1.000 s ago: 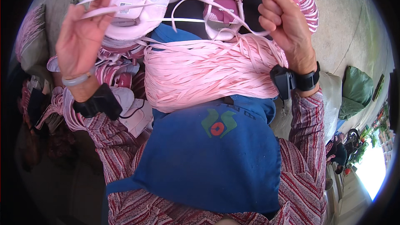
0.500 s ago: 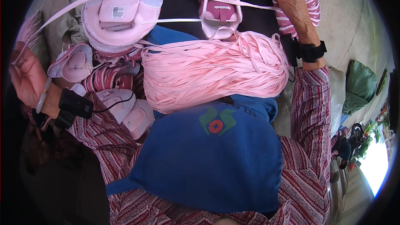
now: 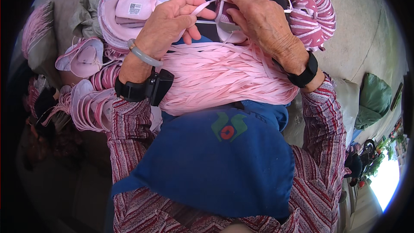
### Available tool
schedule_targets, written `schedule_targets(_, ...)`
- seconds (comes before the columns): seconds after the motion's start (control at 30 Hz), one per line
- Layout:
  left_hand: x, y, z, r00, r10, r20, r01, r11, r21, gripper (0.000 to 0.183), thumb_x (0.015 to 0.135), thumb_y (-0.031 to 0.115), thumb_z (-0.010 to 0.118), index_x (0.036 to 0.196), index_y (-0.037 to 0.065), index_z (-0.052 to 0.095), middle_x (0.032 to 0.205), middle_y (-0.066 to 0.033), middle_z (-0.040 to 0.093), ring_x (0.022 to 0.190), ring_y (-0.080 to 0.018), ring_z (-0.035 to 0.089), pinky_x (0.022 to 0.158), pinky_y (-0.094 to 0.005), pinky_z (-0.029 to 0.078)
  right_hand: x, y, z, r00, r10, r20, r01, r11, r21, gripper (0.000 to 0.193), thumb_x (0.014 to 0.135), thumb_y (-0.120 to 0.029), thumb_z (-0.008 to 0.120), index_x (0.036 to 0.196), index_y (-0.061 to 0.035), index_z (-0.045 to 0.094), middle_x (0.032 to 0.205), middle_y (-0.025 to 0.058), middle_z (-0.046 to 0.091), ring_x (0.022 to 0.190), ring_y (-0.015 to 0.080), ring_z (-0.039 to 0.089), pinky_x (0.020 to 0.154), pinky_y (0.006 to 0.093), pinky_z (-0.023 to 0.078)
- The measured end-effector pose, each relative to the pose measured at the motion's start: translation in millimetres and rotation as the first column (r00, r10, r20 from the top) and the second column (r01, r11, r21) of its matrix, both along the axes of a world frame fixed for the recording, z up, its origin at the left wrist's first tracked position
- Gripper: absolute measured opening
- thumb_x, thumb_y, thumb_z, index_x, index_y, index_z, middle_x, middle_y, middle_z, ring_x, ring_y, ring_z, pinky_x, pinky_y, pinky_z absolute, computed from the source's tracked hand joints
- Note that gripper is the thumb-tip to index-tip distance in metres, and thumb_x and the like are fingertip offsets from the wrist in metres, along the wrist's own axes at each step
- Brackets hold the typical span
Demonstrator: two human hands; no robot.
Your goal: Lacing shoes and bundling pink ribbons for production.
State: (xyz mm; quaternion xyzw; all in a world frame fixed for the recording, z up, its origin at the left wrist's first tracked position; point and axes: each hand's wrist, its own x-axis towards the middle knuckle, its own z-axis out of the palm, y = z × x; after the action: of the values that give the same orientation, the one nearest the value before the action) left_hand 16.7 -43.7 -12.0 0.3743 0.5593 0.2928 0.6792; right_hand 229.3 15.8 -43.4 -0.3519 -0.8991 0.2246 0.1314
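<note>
A pink lace (image 3: 203,7) is pinched by the left hand (image 3: 169,22); the right hand (image 3: 266,22) is curled over the right side of the maroon shoe (image 3: 224,18), its grip not discernible. The shoe is set between both, lengthwise near to far, closer to the right hand.

The laces (image 3: 224,80) and apron (image 3: 207,172) look like matt cloth, the bangle (image 3: 142,55) smooth and glossy.

narrow gap between left hand (image 3: 169,22) and right hand (image 3: 264,19), crossed by lace (image 3: 203,7), pink bundle (image 3: 224,77) below
</note>
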Motion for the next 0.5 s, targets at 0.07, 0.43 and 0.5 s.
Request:
schedule_targets(0.07, -1, 1, -4, 0.999, 0.007, -0.039, -0.010, 0.996, -0.085, 0.041, 0.093, 0.017, 0.052, 0.126, -0.005, 0.046, 0.107, -0.0112, 0.063, 0.064, -0.0056, 0.055, 0.054, -0.0155, 0.045, -7, 1, -3, 0.999, -0.013, 0.046, 0.013, 1.000, -0.021, 0.022, 0.084, -0.017, 0.063, 0.103, -0.0072, 0.058, 0.095, 0.0115, 0.056, 0.078, 0.0309, 0.062, 0.064, 0.0386, 0.052)
schedule_targets(0.43, -3, -3, -28, 0.773, -0.129, -0.622, 0.311, 0.930, 0.194, 0.039, 0.098, 0.035, 0.044, 0.106, 0.003, 0.064, 0.075, -0.0080, 0.061, 0.064, -0.0155, 0.055, 0.063, -0.0276, 0.044, 8, 12, 22, 0.978, -0.207, -0.040, 0.147, 0.806, -0.574, 0.013, 0.084, -0.007, 0.060, 0.095, -0.0007, 0.059, 0.080, 0.0151, 0.061, 0.068, 0.0310, 0.062, 0.061, 0.0367, 0.049)
schedule_targets(0.5, 2, -3, -29, 0.777, -0.043, -0.628, 0.324, 0.883, 0.339, 0.040, 0.098, 0.035, 0.043, 0.106, 0.003, 0.065, 0.075, -0.0097, 0.062, 0.066, -0.0192, 0.057, 0.064, -0.0292, 0.045, 19, 10, 25, 0.983, -0.184, -0.016, 0.149, 0.840, -0.522, 0.013, 0.084, -0.006, 0.060, 0.095, -0.0005, 0.059, 0.080, 0.0153, 0.062, 0.070, 0.0302, 0.063, 0.062, 0.0352, 0.050)
